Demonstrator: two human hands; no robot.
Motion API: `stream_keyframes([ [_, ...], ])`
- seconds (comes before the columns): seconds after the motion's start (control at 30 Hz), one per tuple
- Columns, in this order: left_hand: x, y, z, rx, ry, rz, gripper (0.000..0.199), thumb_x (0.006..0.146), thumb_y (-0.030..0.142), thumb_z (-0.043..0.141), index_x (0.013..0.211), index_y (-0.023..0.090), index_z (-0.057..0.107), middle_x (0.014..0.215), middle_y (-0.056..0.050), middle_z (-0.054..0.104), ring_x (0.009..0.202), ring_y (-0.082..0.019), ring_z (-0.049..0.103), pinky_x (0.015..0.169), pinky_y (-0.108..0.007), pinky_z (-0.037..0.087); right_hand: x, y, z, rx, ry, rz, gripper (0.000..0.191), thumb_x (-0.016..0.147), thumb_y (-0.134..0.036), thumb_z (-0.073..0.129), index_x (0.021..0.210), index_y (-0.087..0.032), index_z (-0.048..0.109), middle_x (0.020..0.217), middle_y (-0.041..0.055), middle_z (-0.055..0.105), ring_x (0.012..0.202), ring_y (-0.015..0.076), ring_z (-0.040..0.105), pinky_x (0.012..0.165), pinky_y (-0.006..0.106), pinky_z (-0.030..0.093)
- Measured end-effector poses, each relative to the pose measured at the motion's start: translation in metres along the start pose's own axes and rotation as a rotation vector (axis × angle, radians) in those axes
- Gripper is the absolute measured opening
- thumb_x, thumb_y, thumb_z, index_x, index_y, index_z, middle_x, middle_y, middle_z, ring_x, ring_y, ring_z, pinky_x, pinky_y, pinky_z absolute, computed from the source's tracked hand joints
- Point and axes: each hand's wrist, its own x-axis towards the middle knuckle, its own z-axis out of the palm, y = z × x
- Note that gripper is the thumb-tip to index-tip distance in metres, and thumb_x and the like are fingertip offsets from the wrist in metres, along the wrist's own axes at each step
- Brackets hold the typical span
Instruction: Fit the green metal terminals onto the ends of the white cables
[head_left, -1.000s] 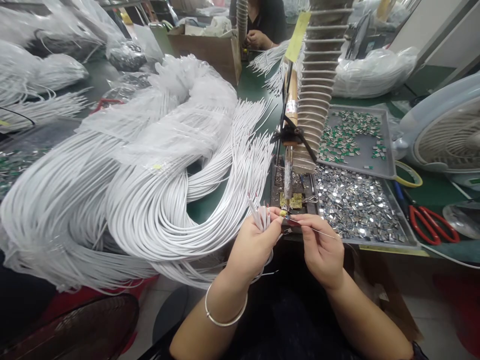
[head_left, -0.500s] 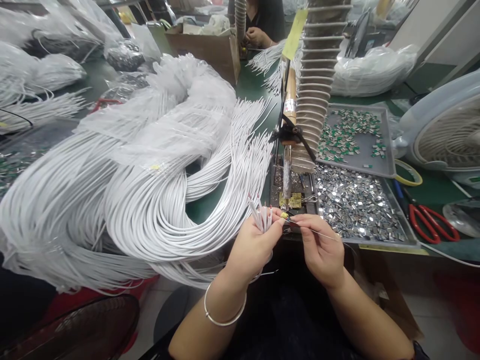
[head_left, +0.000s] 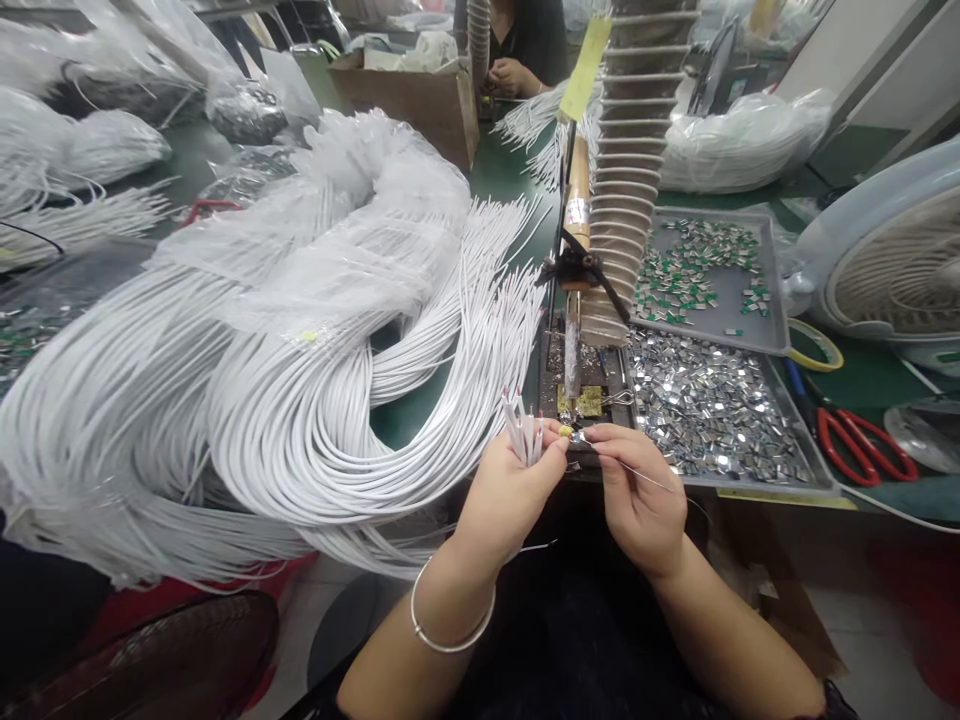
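My left hand (head_left: 514, 485) is closed around several white cables (head_left: 526, 440), their reddish tips pointing up. Its thumb and forefinger meet at a small yellow-wrapped piece below the tip of a soldering iron (head_left: 573, 345). My right hand (head_left: 643, 500) pinches a thin wire (head_left: 646, 478) close to a small metal connector (head_left: 577, 437), which lies between the fingertips of both hands. Which fingers bear the connector is too small to tell. A yellow sponge (head_left: 590, 400) lies just behind the fingertips.
Large bundles of white cable (head_left: 300, 430) fill the left. Right stand a tray of metal connectors (head_left: 821, 478), a tray of green-ended parts (head_left: 731, 285), red-handled scissors (head_left: 855, 445) and a fan (head_left: 900, 250). A ribbed hose (head_left: 637, 150) hangs centrally; a person's hand (head_left: 514, 78) shows behind.
The metal connector now shows more plainly between my fingertips. Both hands have stayed nearly in place, with a very slight shift of the right fingers.
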Motion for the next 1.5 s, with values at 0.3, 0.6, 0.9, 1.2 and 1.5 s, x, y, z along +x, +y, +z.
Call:
stream_keyframes([
  [0.3,0.002,0.001,0.0,0.024,-0.004,0.022,0.009,0.082,0.022,0.055,0.074,0.016,0.055,0.073,0.003,0.051,0.065,-0.008,0.044,0.065,-0.023,0.037,0.001,-0.001,0.003,-0.006,0.022,-0.053,0.027,0.08,0.0,0.051,0.097,-0.019,0.06,0.094,0.0076,0.066,0.09,0.0173,0.064,0.078,0.034,0.056],
  [0.6,0.002,0.007,0.003,0.011,0.024,0.015,0.006,0.08,0.022,0.056,0.077,0.016,0.055,0.071,0.004,0.05,0.062,-0.008,0.043,0.064,-0.022,0.038,0.005,0.001,0.006,-0.047,0.049,-0.069,0.027,0.081,-0.001,0.051,0.098,-0.02,0.061,0.095,0.0072,0.066,0.091,0.0179,0.064,0.079,0.036,0.056],
  [0.9,0.002,0.009,0.003,0.033,0.043,0.041,0.006,0.08,0.022,0.055,0.078,0.016,0.055,0.073,0.003,0.05,0.065,-0.008,0.045,0.064,-0.021,0.039,0.011,-0.001,0.009,-0.101,0.074,-0.102,0.024,0.082,-0.005,0.052,0.098,-0.02,0.061,0.093,0.0073,0.066,0.089,0.0184,0.065,0.076,0.037,0.057],
  [1.2,0.002,0.011,0.004,0.038,0.058,0.093,0.008,0.08,0.022,0.055,0.073,0.017,0.054,0.084,0.001,0.057,0.072,-0.01,0.051,0.07,-0.022,0.04,0.011,-0.002,0.009,-0.095,0.078,-0.116,0.025,0.081,-0.002,0.053,0.099,-0.019,0.061,0.095,0.0081,0.065,0.091,0.0182,0.064,0.078,0.036,0.056],
  [1.5,-0.001,0.011,0.003,0.006,0.07,0.098,0.011,0.08,0.021,0.056,0.07,0.017,0.054,0.087,0.0,0.059,0.072,-0.01,0.052,0.071,-0.022,0.041,0.014,-0.004,0.009,-0.119,0.083,-0.139,0.026,0.081,-0.004,0.054,0.1,-0.021,0.062,0.094,0.0071,0.065,0.088,0.0179,0.064,0.076,0.035,0.057],
])
